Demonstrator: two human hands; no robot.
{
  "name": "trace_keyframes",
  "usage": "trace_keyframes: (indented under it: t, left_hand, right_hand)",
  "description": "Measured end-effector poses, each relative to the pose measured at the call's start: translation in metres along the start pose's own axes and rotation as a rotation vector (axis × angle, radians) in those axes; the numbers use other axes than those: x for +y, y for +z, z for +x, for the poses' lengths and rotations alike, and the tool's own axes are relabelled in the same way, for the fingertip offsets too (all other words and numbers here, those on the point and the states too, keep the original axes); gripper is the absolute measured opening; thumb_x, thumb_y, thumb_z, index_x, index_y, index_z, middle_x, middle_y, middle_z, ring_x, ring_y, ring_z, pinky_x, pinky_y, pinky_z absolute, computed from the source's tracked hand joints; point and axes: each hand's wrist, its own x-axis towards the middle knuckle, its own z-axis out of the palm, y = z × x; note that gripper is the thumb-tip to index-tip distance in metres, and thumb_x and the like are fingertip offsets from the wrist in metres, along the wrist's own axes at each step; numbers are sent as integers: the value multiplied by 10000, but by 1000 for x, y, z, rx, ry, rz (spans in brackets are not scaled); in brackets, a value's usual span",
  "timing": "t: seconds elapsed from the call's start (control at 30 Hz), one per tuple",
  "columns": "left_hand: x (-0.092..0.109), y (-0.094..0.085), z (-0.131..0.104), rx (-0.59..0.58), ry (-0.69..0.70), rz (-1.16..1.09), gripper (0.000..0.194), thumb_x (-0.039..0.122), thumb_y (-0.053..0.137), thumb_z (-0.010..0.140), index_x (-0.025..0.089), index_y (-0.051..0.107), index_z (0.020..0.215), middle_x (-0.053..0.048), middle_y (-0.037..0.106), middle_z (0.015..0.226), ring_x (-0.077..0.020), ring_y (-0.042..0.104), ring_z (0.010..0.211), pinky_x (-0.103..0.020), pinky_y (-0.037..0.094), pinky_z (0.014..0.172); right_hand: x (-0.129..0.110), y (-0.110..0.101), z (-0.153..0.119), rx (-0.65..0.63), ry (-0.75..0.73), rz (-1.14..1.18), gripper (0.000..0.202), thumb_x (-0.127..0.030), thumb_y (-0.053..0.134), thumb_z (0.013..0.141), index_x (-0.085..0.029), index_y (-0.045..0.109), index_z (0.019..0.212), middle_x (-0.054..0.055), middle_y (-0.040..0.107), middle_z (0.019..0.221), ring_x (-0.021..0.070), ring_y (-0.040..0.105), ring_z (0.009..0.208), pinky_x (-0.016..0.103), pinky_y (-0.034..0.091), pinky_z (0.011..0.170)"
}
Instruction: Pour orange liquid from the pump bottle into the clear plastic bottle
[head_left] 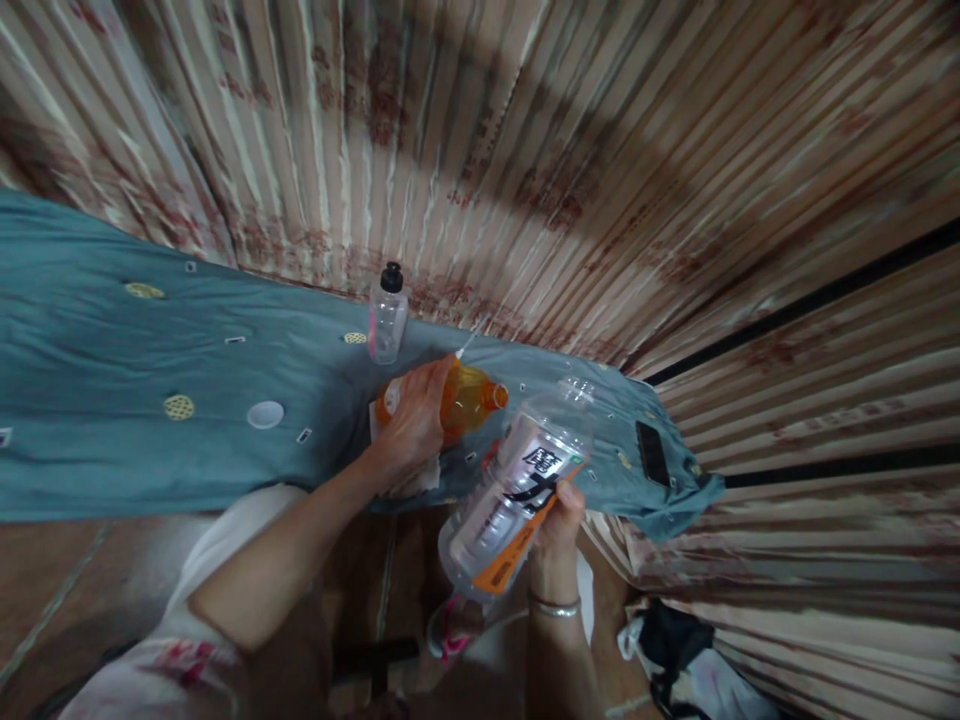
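Note:
My left hand [420, 415] is closed round an orange see-through bottle [469, 400], which lies tilted with its neck to the right and no cap visible on it. A thin white stick-like thing [460, 352] shows by the fingers; its kind is unclear. Under this hand is some whitish cloth or paper [424, 480]. With my right hand [562, 520] I grip a large clear plastic bottle [487, 530] with a white and orange label, its neck tilted up and to the right. The two bottles are close together, necks apart.
A narrow table with a teal patterned cloth [90, 340] runs across. On it stand a small clear bottle with a black cap [387, 320], a white round lid-like disc [265, 414] and a dark phone [652, 453]. A pleated curtain [450, 150] hangs behind. Dark and pale fabric [682, 650] lies lower right.

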Motion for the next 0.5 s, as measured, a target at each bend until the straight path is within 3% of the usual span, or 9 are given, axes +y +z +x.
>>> trace_keyframes:
  t: [0.17,0.3,0.5]
  left_hand:
    - [-2,-1,-2,13,2,-5,964,233,734,637,173,208,1442,-156,449,1353,-352,470,1226,-527,378,1073]
    - [-4,-1,-1,20,-18,-14,953,260,749,632,157,238,1430,-158,465,1354,-345,470,1242,-512,390,1066]
    - [-7,2,-5,37,-31,6,974,288,763,635,160,234,1442,-156,466,1370,-347,469,1256,-517,384,1067]
  right_hand:
    - [-6,3,-5,-22,86,212,770,-761,434,620,-228,667,1125,89,741,818,317,696,803,490,543,768]
    - [-19,-13,-14,-109,86,167,698,-680,599,561,-247,680,1103,84,750,904,322,687,922,473,539,816]
    - [-39,-32,-15,-234,223,62,639,-637,580,583,-224,706,1054,87,754,884,322,695,912,467,538,818]
